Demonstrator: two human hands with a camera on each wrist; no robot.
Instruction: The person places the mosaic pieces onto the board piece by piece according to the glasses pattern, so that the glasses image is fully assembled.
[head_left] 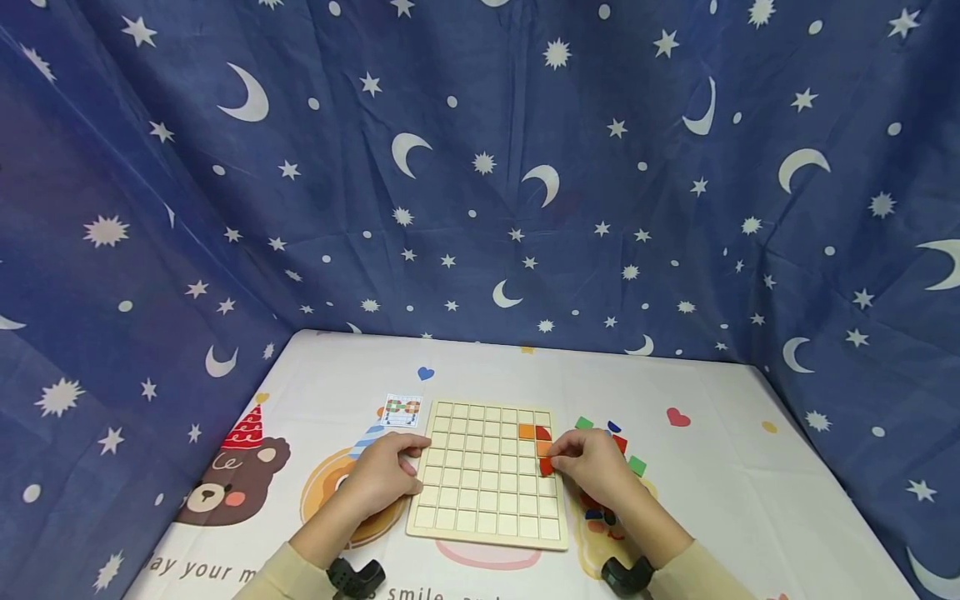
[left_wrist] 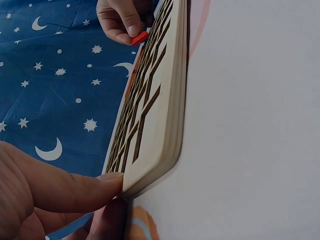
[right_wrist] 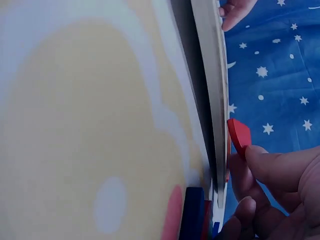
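a red tile (head_left: 547,467) sits pinched in the right hand (head_left: 596,468) at the right edge of the wooden grid board (head_left: 480,508), low in the centre of the frame; the fingers curl round it, the tile tilted against the board's rim in the right wrist view. the left hand (head_left: 382,477) rests on the board's left edge, thumb (left_wrist: 75,187) pressing the corner, fingers fairly straight. three tiles already lie in the board's right columns: one orange (head_left: 527,431), one red (head_left: 543,433), one more orange (head_left: 543,448) below. loose tiles lie right of the board on the counter (head_left: 720,492), two green (head_left: 584,423) and one blue (head_left: 613,427) plainly countable, others hidden by the hand. one pattern card (head_left: 401,411) lies at the board's upper left.
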